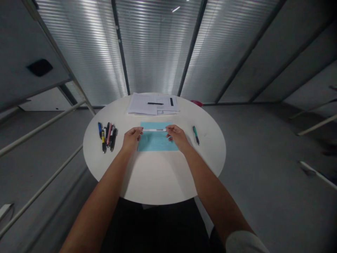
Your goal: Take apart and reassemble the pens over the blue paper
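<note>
A slim white pen-like stick (154, 130) with a dark printed patch lies level between my two hands. My left hand (132, 137) pinches its left end with thumb and fingertips. At the other end, the fingers of my right hand (177, 135) are closed on it in the same way. Below and behind the stick is a light blue sheet (158, 142), flat on the round white table (158, 179). Whether the stick touches the sheet I cannot tell. To the right of my right hand lies a green pen (196, 135), pointing toward the front edge.
Left of my left hand, several pens and markers (107, 136) lie in a loose pile. A stack of papers (142, 104) with a black pen (155, 103) on top sits at the table's far side. Beyond it stand windows with blinds (158, 49). A metal-framed board rises at left.
</note>
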The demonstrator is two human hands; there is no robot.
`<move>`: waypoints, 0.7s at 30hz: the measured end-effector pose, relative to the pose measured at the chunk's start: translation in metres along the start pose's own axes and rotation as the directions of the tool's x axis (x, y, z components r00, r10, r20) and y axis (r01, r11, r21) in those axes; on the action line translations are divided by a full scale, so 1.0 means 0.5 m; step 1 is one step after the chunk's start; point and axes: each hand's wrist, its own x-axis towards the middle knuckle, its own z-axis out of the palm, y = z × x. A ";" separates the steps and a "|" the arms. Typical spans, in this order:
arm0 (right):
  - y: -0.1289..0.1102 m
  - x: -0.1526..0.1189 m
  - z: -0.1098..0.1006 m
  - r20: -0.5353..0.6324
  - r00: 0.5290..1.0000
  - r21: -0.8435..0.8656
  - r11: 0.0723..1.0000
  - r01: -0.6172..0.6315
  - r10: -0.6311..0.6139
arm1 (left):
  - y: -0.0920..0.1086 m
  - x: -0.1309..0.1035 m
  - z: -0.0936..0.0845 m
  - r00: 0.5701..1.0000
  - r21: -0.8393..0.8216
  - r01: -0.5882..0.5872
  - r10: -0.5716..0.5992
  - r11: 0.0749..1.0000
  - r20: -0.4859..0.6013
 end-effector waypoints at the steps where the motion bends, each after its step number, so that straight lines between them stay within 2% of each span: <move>1: 0.000 0.000 0.000 0.001 1.000 -0.003 1.000 0.000 0.000 | 0.001 0.000 0.000 1.000 0.002 0.002 -0.002 1.000 0.001; 6: 0.000 -0.001 0.002 0.026 0.999 0.012 0.999 -0.043 0.043 | 0.003 -0.003 0.000 1.000 -0.036 -0.007 0.008 0.999 0.026; 14: 0.006 -0.005 0.002 0.084 0.990 -0.070 0.992 -0.105 0.111 | -0.001 -0.002 -0.003 0.994 -0.069 -0.022 0.029 0.997 0.101; 21: -0.008 -0.010 0.003 0.096 0.993 -0.009 0.997 -0.074 0.074 | 0.009 -0.005 0.001 0.998 -0.117 0.020 -0.014 0.993 0.056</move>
